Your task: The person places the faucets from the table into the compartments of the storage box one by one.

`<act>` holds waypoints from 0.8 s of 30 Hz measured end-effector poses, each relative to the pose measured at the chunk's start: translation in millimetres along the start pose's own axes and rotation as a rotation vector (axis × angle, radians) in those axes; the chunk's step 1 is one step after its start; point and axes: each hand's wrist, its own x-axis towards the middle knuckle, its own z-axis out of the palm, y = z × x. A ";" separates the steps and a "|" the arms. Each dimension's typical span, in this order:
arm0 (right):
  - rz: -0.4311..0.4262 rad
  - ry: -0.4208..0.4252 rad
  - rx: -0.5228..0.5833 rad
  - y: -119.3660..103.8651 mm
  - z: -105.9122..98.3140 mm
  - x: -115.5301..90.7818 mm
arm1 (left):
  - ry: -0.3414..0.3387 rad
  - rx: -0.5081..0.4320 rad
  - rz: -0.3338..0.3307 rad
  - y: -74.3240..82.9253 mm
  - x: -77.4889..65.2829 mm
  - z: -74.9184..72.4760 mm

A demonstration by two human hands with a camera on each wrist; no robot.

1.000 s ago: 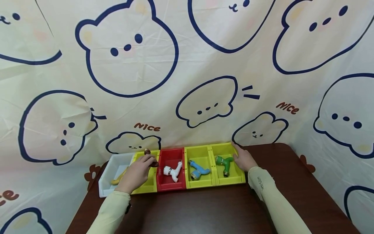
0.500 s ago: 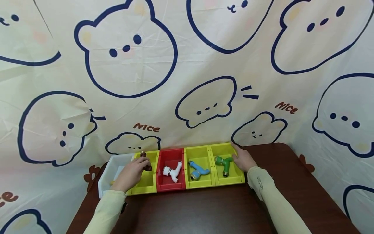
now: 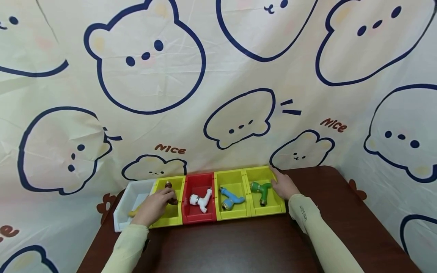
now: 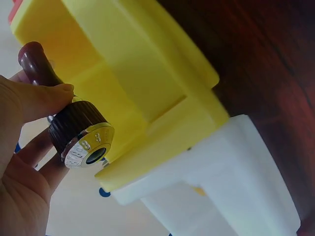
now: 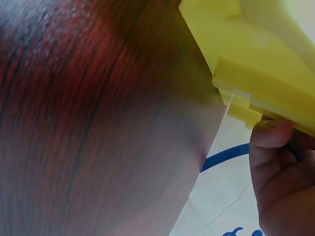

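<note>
My left hand (image 3: 155,206) holds a dark brown water tap (image 4: 76,123) with a ribbed collar and a shiny ring at its end. Thumb and fingers pinch its narrower body. The tap overlaps the yellow bin (image 3: 176,218), second from the left, in the head view. At the far end of the row, my right hand (image 3: 285,185) grips the outer rim of the rightmost yellow bin (image 5: 266,88), thumb against its edge. Inside that bin lies a green tap (image 3: 262,192).
A white bin (image 3: 119,218) with a partly hidden yellow item (image 3: 132,214) begins the row. The red bin (image 3: 199,218) contains a white tap (image 3: 202,201), and another yellow bin (image 3: 233,215) a blue one. A patterned cloth (image 3: 239,76) hangs behind the dark wooden table (image 3: 232,246).
My left hand has moved the brown tap left, from beside the red bin to over the yellow bin, and then slightly lower. The right hand stays at the rim.
</note>
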 end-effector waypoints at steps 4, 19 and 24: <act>0.007 -0.007 0.004 0.4 1.2 1.1 | 0.002 0.007 0.015 -0.9 -2.7 5.1; -0.008 0.003 0.002 0.3 0.1 3.7 | -0.013 0.049 0.011 -3.6 0.0 18.0; 0.007 0.007 -0.014 2.7 2.1 4.4 | -0.027 0.036 0.012 -5.2 -0.4 24.3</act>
